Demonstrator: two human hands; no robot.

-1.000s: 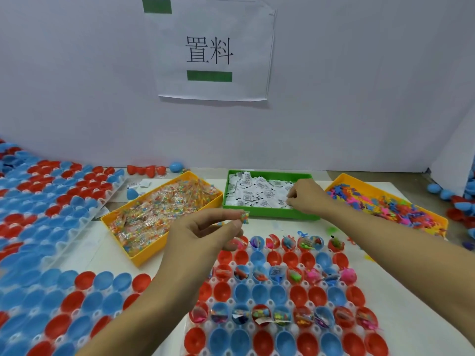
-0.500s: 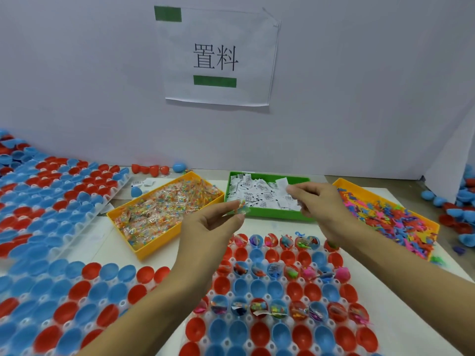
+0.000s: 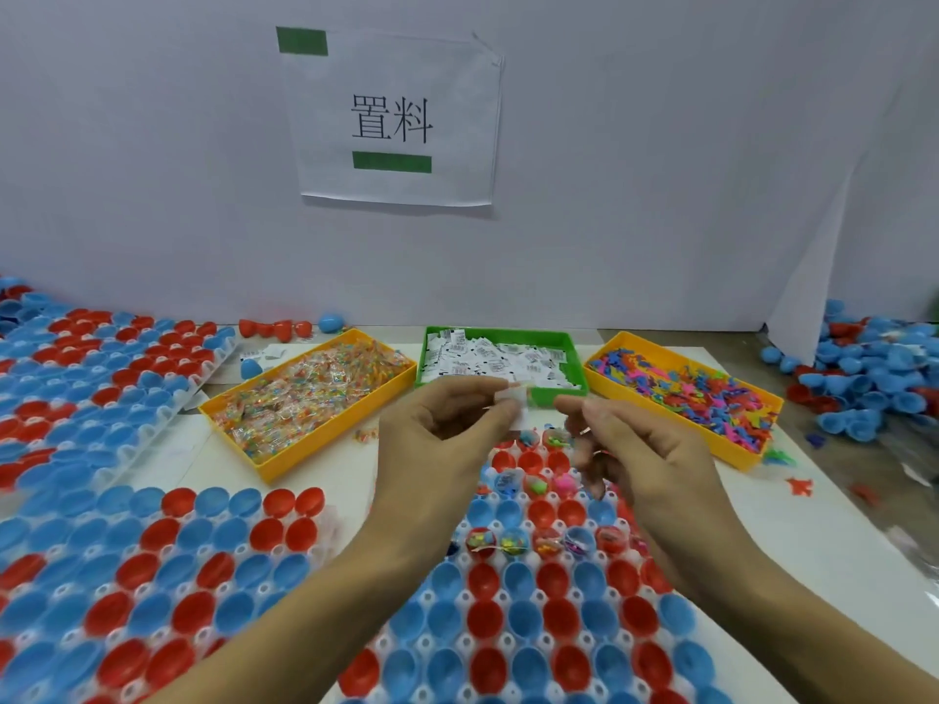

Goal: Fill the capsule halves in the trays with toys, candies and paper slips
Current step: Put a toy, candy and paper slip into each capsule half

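the hands [image 3: 533, 439] hide several capsule halves [image 3: 528, 462]; whatever the right fingertips pinch is blurred.

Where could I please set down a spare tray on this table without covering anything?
Bare white tabletop lies right of the centre capsule tray, below the orange toy bin; a narrower strip runs below the orange candy bin. The left side and far right corner are crowded with capsules.

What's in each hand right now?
Left hand: pinching a white paper slip between thumb and fingers.
Right hand: fingers curled beside the slip; whether it holds anything cannot be told.
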